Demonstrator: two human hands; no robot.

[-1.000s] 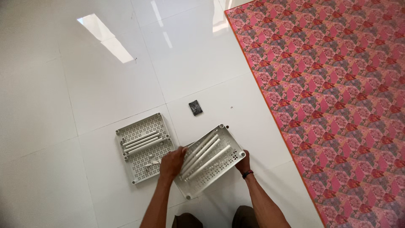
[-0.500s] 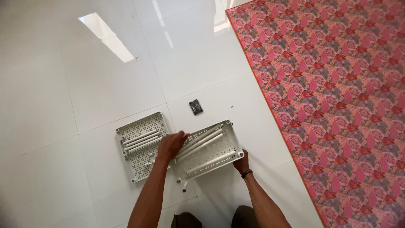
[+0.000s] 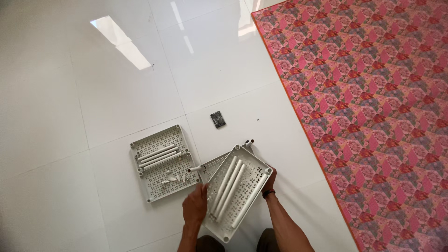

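Perforated white tray (image 3: pixel 240 186) with several white tubes (image 3: pixel 227 185) lying along it is what I hold now, tilted, above the glossy white floor (image 3: pixel 93 93) just in front of my knees. My left hand (image 3: pixel 195 209) grips its near left edge, with the fingers closed around the rim. My right hand (image 3: pixel 269 179) holds the far right edge from behind; I see only the fingers and the dark wristband (image 3: pixel 268 192), but they look closed on the rim too. Under this tray I can see part of another perforated panel (image 3: pixel 212 164), and I cannot tell if the two are touching.

To the left, flat on the floor, lies a second tray (image 3: pixel 163 163) of the same kind, with a few tubes in its upper half and some small loose white pieces (image 3: pixel 173 178) in the lower half. Short tube ends (image 3: pixel 248 143) show just past the far corner of my tray. A small dark object (image 3: pixel 217 119) lies on the tile further away, well apart. The red patterned carpet (image 3: pixel 373 107) covers the right side.

I judge that I am in the middle of handling this tray with both hands, turning or shifting it. The next move calls for keeping it level enough, because the tubes lie loose and may roll off the low side.
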